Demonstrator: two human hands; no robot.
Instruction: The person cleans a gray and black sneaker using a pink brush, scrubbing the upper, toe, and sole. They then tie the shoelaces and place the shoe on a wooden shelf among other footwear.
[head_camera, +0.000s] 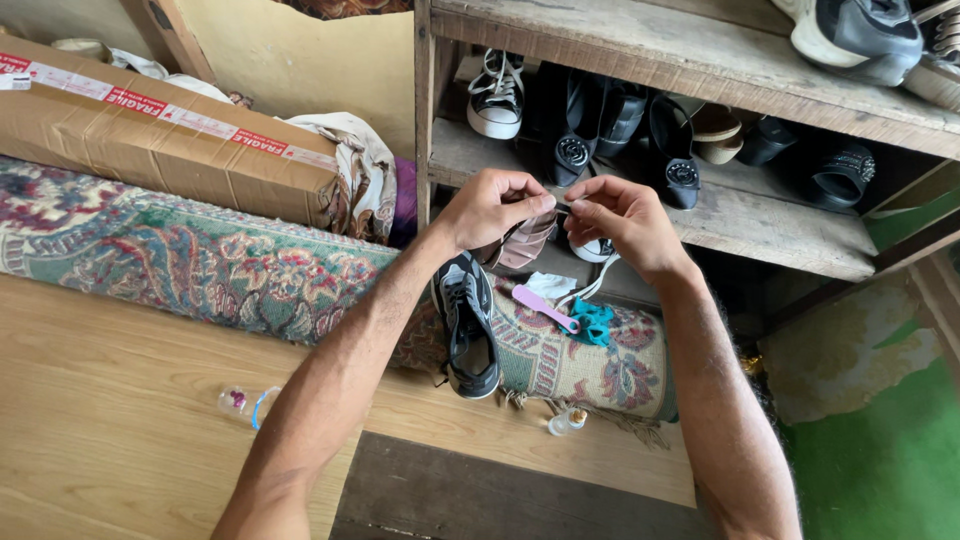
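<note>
The left hand (490, 208) and the right hand (620, 215) are raised together in front of the shoe rack, fingertips nearly meeting, each pinched narrow on a white shoelace (590, 288). The lace trails down from the right hand in a thin loop towards the rolled carpet below; where exactly it ends cannot be told. Directly beneath the hands, a dark grey sneaker (468, 325) rests on the rolled carpet (200, 262), toe pointing towards the person, its tongue open. Just right of the sneaker lie a pink brush (543, 306), a scrap of white cloth (551, 284) and a teal rag (592, 323), all on the same patterned roll. Partly hidden behind the left hand is a tan strappy sandal (522, 243). Beyond the hands stands the wooden shoe rack (760, 215), its middle shelf carrying a black-and-white high-top sneaker (496, 95), several black sandals (672, 150) and other dark footwear; a grey and white trainer (860, 35) sits on the top shelf. To the left, a long cardboard box (150, 140) sealed with tape lies on the carpet roll, with crumpled fabric (360, 170) at its end. Nearer the person, the pale wooden floor (100, 400) holds a small clear bottle (245, 402) lying on its side, and another small glass bottle (566, 421) sits at the carpet's fringe.
</note>
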